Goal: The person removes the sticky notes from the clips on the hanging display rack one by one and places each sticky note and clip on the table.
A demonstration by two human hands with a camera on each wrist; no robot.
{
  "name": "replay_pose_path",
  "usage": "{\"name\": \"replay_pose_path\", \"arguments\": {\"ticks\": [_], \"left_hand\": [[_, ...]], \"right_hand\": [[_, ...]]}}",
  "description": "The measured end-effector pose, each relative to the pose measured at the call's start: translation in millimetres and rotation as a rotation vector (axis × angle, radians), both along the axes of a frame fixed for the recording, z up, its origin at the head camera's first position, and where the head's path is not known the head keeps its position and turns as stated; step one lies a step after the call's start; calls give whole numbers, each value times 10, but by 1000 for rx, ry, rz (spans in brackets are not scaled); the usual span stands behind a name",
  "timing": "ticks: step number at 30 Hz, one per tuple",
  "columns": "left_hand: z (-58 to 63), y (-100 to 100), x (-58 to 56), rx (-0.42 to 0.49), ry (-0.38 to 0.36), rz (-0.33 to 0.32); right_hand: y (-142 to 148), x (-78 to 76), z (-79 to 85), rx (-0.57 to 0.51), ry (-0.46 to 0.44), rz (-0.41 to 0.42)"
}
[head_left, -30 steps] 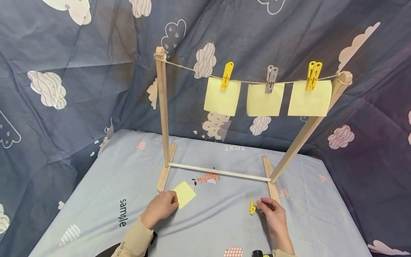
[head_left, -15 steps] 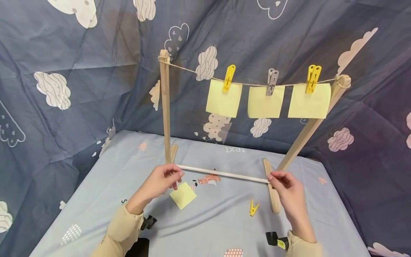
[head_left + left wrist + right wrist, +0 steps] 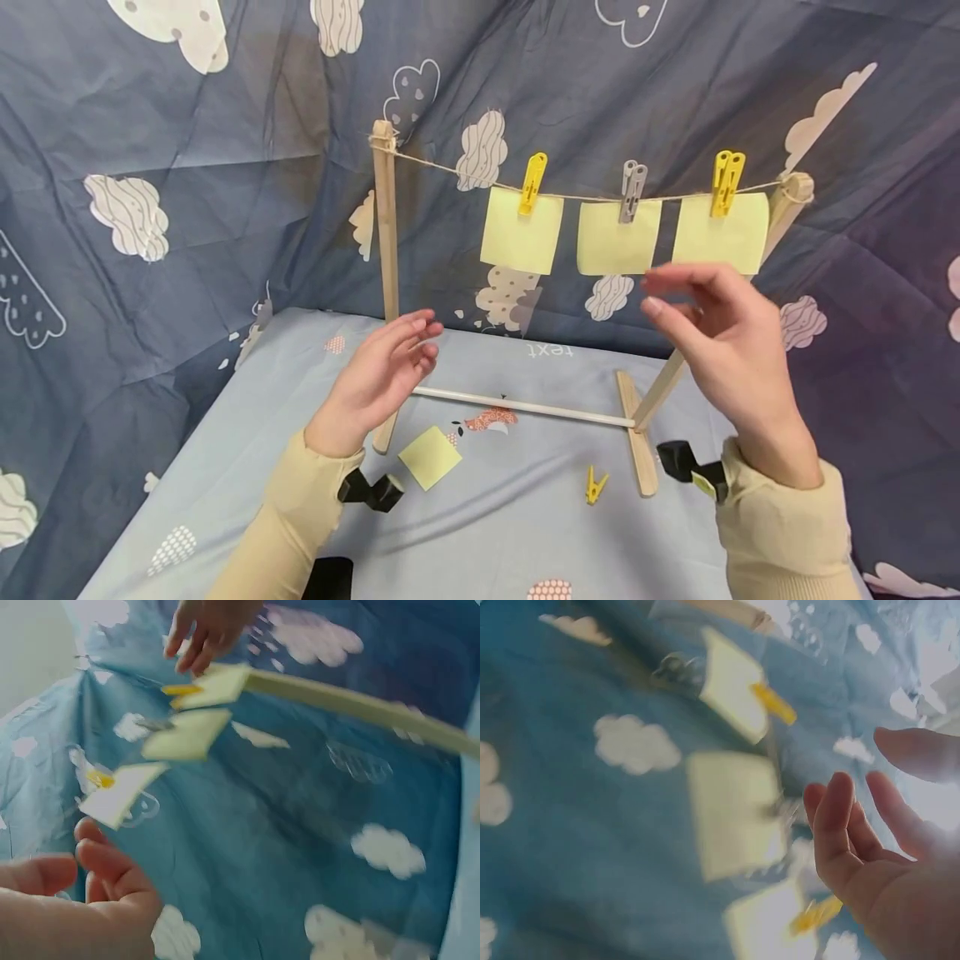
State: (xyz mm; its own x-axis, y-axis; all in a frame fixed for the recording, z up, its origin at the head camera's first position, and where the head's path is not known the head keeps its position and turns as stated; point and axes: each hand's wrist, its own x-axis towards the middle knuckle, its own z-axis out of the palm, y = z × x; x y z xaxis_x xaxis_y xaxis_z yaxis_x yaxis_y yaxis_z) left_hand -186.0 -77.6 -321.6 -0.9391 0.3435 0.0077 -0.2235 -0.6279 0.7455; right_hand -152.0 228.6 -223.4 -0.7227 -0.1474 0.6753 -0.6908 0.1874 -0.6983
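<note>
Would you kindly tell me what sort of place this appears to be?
It looks like a makeshift staging area, perhaps for filming: a dark blue cloud-print backdrop hangs behind a pale blue cloth, and on that cloth stands a small wooden frame with yellow paper squares clipped along its string.

Both beige-sleeved arms reach forward — the left arm (image 3: 273, 533) slants up to the right, the right arm (image 3: 780, 529) up to the left. The left hand (image 3: 378, 379) is raised, palm turned inward, its fingers (image 3: 408, 332) loosely bent. The right hand (image 3: 738, 350) stands higher in the head view, thumb (image 3: 922, 754) held apart from softly curved fingers — both hands well apart, fingertips pointing inward.
</note>
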Motion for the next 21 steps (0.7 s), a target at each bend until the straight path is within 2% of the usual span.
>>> {"name": "replay_pose_path", "arguments": {"ticks": [2, 6, 9, 12, 16, 18, 21], "left_hand": [[88, 46, -34, 72, -31, -16], [230, 150, -127, 135, -53, -15], [294, 222, -209, 165, -52, 9], [324, 295, -274, 178, -65, 37], [351, 398, -328, 165, -83, 35], [375, 444, -344, 145, -76, 28], [425, 506, -348, 133, -57, 25]], "right_hand": [[-117, -33, 138, -19, 34, 46], [-378, -125, 345, 9, 68, 56], [-548, -191, 451, 85, 54, -8], [-677, -259, 537, 113, -15, -79], [-792, -387, 633, 140, -120, -155], [-835, -460, 676, 212, -154, -213], [-896, -557, 731, 355, -155, -313]]}}
